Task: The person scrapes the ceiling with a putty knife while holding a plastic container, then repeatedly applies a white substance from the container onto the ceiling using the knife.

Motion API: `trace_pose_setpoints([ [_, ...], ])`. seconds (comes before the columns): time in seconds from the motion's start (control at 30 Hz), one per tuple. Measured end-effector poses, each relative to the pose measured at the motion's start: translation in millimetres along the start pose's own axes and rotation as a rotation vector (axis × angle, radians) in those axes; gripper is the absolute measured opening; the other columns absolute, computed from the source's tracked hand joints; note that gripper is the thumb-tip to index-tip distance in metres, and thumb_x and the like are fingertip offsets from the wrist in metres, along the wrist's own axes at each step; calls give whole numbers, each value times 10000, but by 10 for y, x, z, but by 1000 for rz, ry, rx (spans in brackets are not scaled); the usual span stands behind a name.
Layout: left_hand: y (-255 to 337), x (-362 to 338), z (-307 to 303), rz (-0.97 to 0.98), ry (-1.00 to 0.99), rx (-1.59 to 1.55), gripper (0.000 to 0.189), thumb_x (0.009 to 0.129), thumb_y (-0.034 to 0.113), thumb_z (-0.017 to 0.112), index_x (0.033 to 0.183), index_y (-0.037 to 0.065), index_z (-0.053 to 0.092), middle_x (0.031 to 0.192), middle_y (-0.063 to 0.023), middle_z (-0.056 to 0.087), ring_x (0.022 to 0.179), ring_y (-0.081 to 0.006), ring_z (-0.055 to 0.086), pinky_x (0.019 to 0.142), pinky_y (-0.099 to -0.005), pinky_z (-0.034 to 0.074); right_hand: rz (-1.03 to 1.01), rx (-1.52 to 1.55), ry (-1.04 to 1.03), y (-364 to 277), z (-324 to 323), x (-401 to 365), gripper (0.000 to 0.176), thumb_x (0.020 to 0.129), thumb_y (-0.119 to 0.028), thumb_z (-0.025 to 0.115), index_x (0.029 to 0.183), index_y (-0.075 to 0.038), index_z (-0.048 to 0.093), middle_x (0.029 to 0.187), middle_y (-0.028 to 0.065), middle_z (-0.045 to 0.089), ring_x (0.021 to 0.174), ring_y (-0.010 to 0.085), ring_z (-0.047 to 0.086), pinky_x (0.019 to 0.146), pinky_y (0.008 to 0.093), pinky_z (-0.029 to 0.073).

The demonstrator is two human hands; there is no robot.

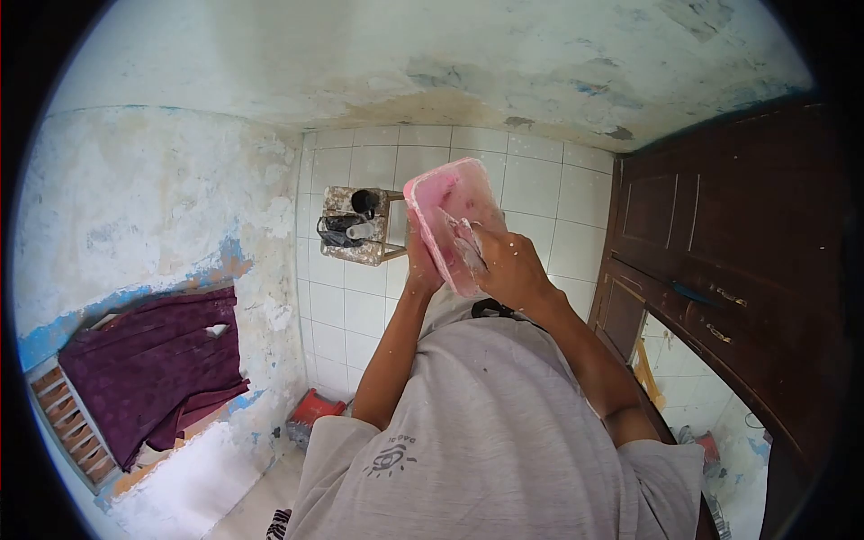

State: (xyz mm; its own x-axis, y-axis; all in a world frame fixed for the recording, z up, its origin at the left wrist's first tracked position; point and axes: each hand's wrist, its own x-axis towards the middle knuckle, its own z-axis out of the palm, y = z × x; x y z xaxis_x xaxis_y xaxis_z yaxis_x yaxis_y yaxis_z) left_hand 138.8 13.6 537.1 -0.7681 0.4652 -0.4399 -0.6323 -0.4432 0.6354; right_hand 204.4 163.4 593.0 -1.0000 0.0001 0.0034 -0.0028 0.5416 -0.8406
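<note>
My left hand [421, 258] grips the side of a pink plastic tub [414, 193], held tilted in front of my chest. Smears of whitish paste coat the tub's inside and rim. Over the tub's opening is my right hand [515, 267], its fingers bent around a flat, paste-covered piece [468, 245] whose kind I cannot make out. White specks dot the back of this hand. Its fingertips are partly hidden by the paste and the tub.
A stained wooden stool [367, 251] bears a black cup [364, 201], a black plastic bag [335, 231] and a whitish object. Patchy walls rise ahead and left, where a purple cloth [157, 369] hangs. A dark wooden cabinet [720, 243] stands right. A red container [315, 407] sits low left.
</note>
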Motion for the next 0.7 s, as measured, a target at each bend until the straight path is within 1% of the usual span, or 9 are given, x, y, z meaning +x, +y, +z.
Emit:
trace_pose_setpoints([
  [0.07, -7, -6, -32, -37, 5, -2, 800, 913, 687, 277, 1413, 64, 327, 1315, -145, 492, 1167, -262, 528, 982, -411, 467, -52, 54, 66, 56, 97, 32, 457, 704, -39, 617, 1143, 66, 543, 837, 267, 627, 758, 410, 620, 716, 460, 500],
  [0.17, -98, 59, -238, -82, -47, -42, 836, 892, 715, 269, 1416, 66, 324, 1318, -143, 490, 1169, -255, 526, 982, -405, 469, 41, 87, -18, 103, 61, 52, 399, 731, -60, 621, 1100, 71, 550, 858, 273, 618, 748, 416, 607, 728, 456, 495],
  [0.23, -111, 88, -324, -112, -82, -67, 860, 878, 734, 263, 1418, 67, 321, 1321, -142, 489, 1171, -251, 525, 982, -401, 470, -44, 93, -18, 194, 70, 44, 359, 826, -157, 597, 1108, 62, 562, 826, 258, 618, 751, 406, 606, 706, 445, 493],
  [0.3, -103, 79, -352, -149, -77, 18, 896, 855, 759, 255, 1422, 68, 316, 1326, -139, 487, 1175, -245, 522, 980, -399, 471, 23, 146, -72, 273, 33, 46, 354, 891, -222, 578, 1106, 60, 569, 806, 235, 617, 740, 363, 609, 689, 425, 491],
  [0.37, -83, 83, -353, -164, -64, 97, 913, 846, 769, 248, 1429, 69, 309, 1334, -137, 482, 1187, -248, 515, 986, -402, 467, 242, 246, -176, 281, -86, 96, 357, 928, -253, 564, 1094, 63, 571, 799, 204, 615, 714, 288, 616, 679, 394, 490],
  [0.47, -46, 150, -371, -164, -47, 142, 902, 857, 760, 239, 1440, 73, 294, 1355, -138, 466, 1217, -265, 493, 1004, -416, 451, 136, 543, -65, 678, 58, 70, 354, 963, -282, 547, 1080, 49, 590, 821, 94, 632, 722, 137, 577, 695, 322, 487],
  [0.57, -77, 173, -506, -183, -38, 48, 884, 871, 747, 237, 1449, 81, 283, 1383, -139, 439, 1248, -283, 465, 1024, -437, 433, 354, 892, -71, 678, -80, 3, 312, 973, -264, 543, 1079, 21, 614, 840, 10, 626, 772, 57, 525, 737, 261, 477],
  [0.6, -81, 179, -546, -179, -26, 15, 881, 873, 746, 238, 1452, 83, 280, 1391, -139, 430, 1257, -287, 457, 1029, -443, 428, 389, 954, -111, 760, -95, -25, 303, 964, -263, 561, 1101, 2, 613, 907, -22, 627, 815, 62, 561, 775, 251, 487],
  [0.7, -34, 226, -496, -87, -16, -41, 867, 867, 753, 260, 1452, 113, 291, 1401, -114, 424, 1258, -294, 456, 1015, -475, 436, 357, 1247, -27, 932, 16, -116, 305, 952, -254, 578, 1111, 5, 604, 951, -1, 634, 867, 73, 589, 798, 263, 503],
])
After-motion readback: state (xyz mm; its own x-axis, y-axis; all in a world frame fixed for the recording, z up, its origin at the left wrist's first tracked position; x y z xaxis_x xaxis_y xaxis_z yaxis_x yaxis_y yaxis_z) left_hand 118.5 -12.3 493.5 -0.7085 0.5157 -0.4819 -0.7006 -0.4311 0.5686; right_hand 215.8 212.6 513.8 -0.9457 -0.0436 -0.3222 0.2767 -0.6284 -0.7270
